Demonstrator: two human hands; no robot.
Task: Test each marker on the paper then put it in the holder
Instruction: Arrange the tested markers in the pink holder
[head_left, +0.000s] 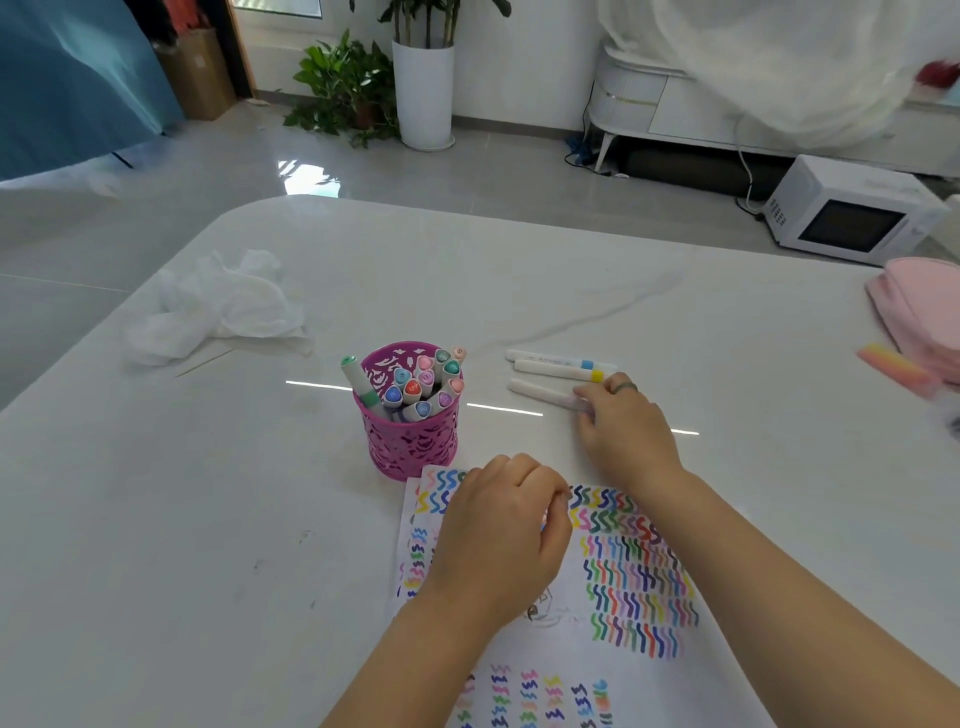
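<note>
Gripped with the right hand (626, 423), fingers curled over its right end, the nearest marker (540, 391). Lay flat on the table (208, 467) beside two other markers (550, 369), just right of the pink holder (410, 447), already crowded with markers. Rested the left hand (498, 535) on the squiggle-covered paper (639, 587), fingers curled; could not tell whether anything was pinched. Judged light, rigid, smooth and apt to roll. Best taken mid-barrel between thumb and fingertips, then uncapped with a straight pull.
</note>
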